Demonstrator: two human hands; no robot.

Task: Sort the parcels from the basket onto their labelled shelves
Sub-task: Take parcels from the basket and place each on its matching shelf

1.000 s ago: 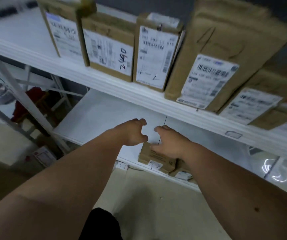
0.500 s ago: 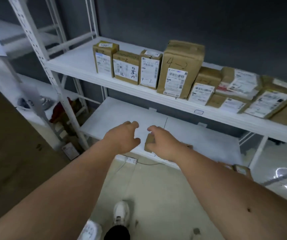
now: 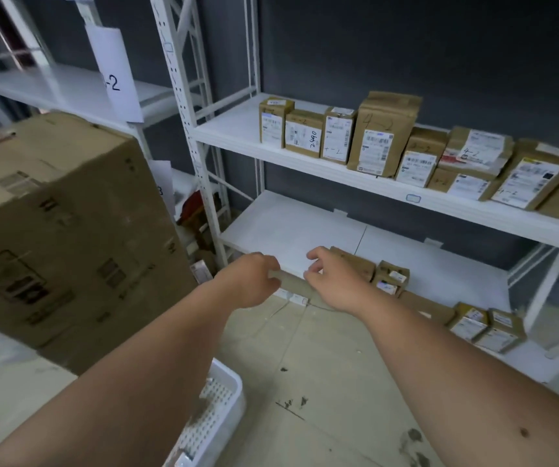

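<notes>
Left hand (image 3: 250, 281) and right hand (image 3: 330, 276) out over lower shelf (image 3: 288, 230) front edge, fingers loosely curled, gripping nothing. Small parcels (image 3: 391, 278) along that front edge, just right of right hand. More parcels on upper shelf (image 3: 234, 136). White basket (image 3: 224, 412) on floor, bottom centre.

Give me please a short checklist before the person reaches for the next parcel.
1. Left hand empty: ok.
2. Right hand empty, fingers loosely curled: ok.
3. Small brown cardboard parcel rests on lower white metal shelf: ok.
4. Its label matches this shelf: cannot tell, label hidden.
5. White perforated plastic basket on floor beside left arm: ok.
6. Parcels left in basket: cannot tell, arm hides it.
</notes>
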